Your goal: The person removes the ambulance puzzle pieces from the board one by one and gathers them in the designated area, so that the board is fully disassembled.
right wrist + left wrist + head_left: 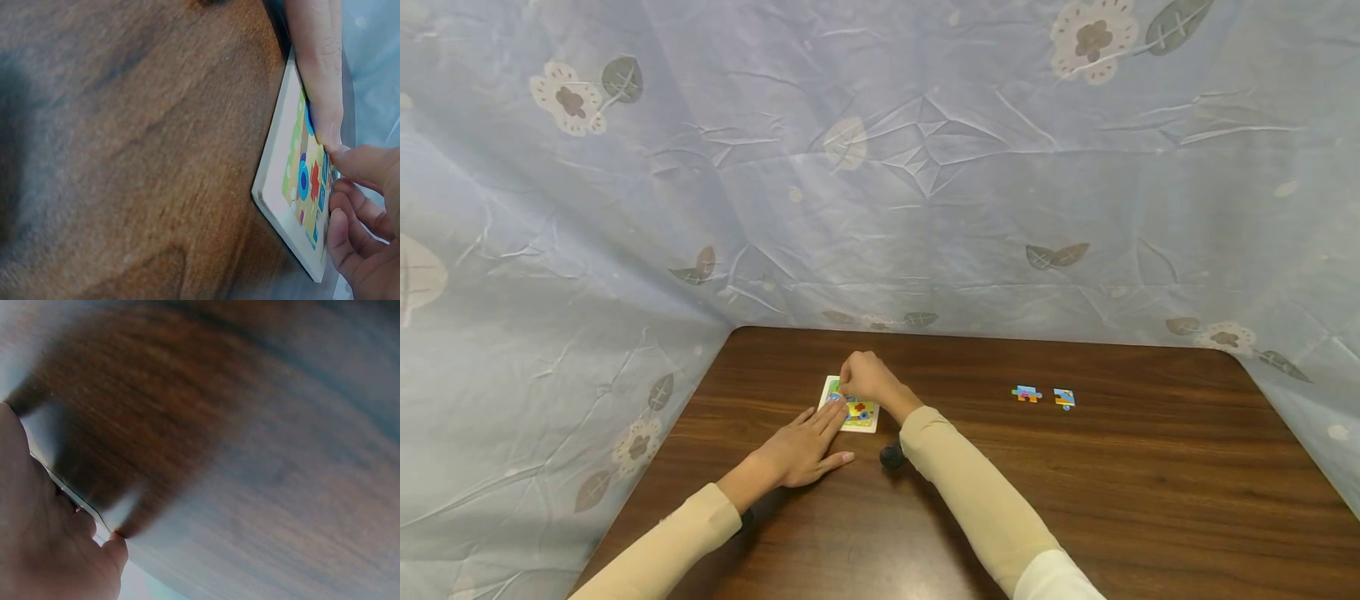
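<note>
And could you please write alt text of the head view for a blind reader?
A person's left hand rests on a white-framed picture puzzle while the right hand reaches over it on a brown wooden table. Two loose puzzle pieces lie to the right. Floral cloth hangs behind.

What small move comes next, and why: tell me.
I'd probably have the right hand press gently on the puzzle board, the left hand steadying it: both hands are there, while two loose puzzle pieces lie apart to its right.
</note>
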`<state>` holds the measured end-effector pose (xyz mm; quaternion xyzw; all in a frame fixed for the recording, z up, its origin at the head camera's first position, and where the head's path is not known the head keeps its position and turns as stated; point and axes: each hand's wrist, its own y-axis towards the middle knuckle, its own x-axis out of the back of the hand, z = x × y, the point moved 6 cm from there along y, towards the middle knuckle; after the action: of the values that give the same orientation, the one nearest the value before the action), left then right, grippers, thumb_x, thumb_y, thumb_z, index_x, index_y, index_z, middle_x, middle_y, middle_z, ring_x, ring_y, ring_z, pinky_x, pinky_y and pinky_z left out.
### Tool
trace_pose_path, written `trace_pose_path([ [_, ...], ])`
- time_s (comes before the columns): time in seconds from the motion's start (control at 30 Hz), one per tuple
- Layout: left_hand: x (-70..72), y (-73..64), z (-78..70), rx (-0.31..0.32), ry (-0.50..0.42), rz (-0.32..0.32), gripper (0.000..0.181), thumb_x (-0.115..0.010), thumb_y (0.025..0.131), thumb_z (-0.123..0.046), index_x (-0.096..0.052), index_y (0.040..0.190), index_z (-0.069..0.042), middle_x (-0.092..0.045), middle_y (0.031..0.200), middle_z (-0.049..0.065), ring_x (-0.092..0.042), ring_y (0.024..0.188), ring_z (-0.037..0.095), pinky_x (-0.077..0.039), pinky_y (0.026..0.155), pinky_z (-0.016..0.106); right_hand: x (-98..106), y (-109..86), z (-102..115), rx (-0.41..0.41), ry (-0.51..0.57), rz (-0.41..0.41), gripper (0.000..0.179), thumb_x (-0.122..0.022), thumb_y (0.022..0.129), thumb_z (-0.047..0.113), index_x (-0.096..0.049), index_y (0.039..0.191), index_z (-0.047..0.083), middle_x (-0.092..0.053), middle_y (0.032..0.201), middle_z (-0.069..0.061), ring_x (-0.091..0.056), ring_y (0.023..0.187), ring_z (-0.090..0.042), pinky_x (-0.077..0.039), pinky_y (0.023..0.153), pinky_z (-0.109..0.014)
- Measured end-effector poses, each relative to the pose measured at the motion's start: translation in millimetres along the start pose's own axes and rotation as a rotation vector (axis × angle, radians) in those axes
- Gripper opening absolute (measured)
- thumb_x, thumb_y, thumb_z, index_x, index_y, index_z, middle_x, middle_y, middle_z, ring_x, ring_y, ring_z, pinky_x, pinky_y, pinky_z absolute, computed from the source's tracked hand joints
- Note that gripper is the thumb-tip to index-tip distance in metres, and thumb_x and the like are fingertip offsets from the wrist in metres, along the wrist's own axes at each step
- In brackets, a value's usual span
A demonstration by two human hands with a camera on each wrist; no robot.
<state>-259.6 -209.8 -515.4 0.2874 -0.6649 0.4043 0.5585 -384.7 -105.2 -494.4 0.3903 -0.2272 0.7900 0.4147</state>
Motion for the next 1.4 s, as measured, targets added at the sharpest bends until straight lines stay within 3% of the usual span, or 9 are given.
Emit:
trace_pose_path([
  [0.33, 0.8, 0.2, -0.4, 0.004, -0.002, -0.003, 0.087, -0.029, 0.109, -0.066, -0.011, 0.169, -0.006, -0.01, 0.179, 0.011, -0.013, 0.167, 0.028, -0.022, 0.134, 0.055, -2.7, 0.0, 1.1, -0.01, 0.014, 0.01, 0.021, -0.076, 0.093, 0.009, -0.074, 0.073, 0.009, -0.067, 0.066, 0.003, -0.055, 0.054, -0.007, -0.05, 0.056, -0.018],
  [0.67, -0.5, 0.3, 0.5, 0.017, -0.005, -0.002, 0.088, -0.027, 0.108, -0.068, -0.008, 0.17, -0.009, -0.008, 0.179, 0.008, -0.012, 0.167, 0.026, -0.02, 0.135, 0.055, -1.4, 0.3, 2.1, 0.005, 0.029, -0.015, 0.022, -0.073, 0.093, 0.005, -0.072, 0.072, 0.011, -0.065, 0.066, 0.003, -0.055, 0.053, -0.007, -0.051, 0.056, -0.02],
  [0.97, -0.6, -1.4, -0.6, 0.01, -0.016, -0.006, 0.087, -0.028, 0.109, -0.067, -0.009, 0.17, -0.008, -0.008, 0.179, 0.009, -0.012, 0.167, 0.027, -0.02, 0.135, 0.055, -0.3, -1.1, 3.7, 0.001, 0.009, -0.01, 0.015, -0.075, 0.094, 0.008, -0.073, 0.08, 0.011, -0.07, 0.075, 0.001, -0.059, 0.058, -0.008, -0.054, 0.059, -0.02],
  [1.13, -1.1, -1.6, -0.9, 0.004, -0.021, -0.012, 0.085, -0.032, 0.11, -0.063, -0.011, 0.17, -0.006, -0.009, 0.179, 0.012, -0.013, 0.167, 0.029, -0.021, 0.134, 0.056, -2.7, -0.7, 4.3, -0.018, -0.027, 0.006, 0.018, -0.076, 0.095, 0.011, -0.074, 0.077, 0.011, -0.068, 0.087, -0.001, -0.06, 0.064, -0.01, -0.054, 0.061, -0.021],
  [1.3, -2.1, -1.5, -0.4, 0.004, -0.009, -0.016, 0.085, -0.032, 0.11, -0.064, -0.013, 0.169, -0.006, -0.01, 0.179, 0.012, -0.013, 0.167, 0.029, -0.021, 0.135, 0.055, -3.2, -0.1, 5.1, -0.018, -0.059, -0.001, 0.025, -0.077, 0.093, 0.009, -0.072, 0.068, 0.011, -0.067, 0.099, -0.005, -0.059, 0.08, -0.014, -0.059, 0.076, -0.028],
  [1.4, -0.4, -2.1, -0.8, 0.006, 0.003, -0.013, 0.086, -0.029, 0.109, -0.065, -0.012, 0.169, -0.006, -0.009, 0.179, 0.011, -0.014, 0.167, 0.028, -0.021, 0.135, 0.055, -3.1, 0.3, 5.1, -0.006, -0.055, -0.007, 0.027, -0.078, 0.092, 0.009, -0.071, 0.067, 0.012, -0.068, 0.098, -0.004, -0.056, 0.082, -0.012, -0.059, 0.081, -0.029],
])
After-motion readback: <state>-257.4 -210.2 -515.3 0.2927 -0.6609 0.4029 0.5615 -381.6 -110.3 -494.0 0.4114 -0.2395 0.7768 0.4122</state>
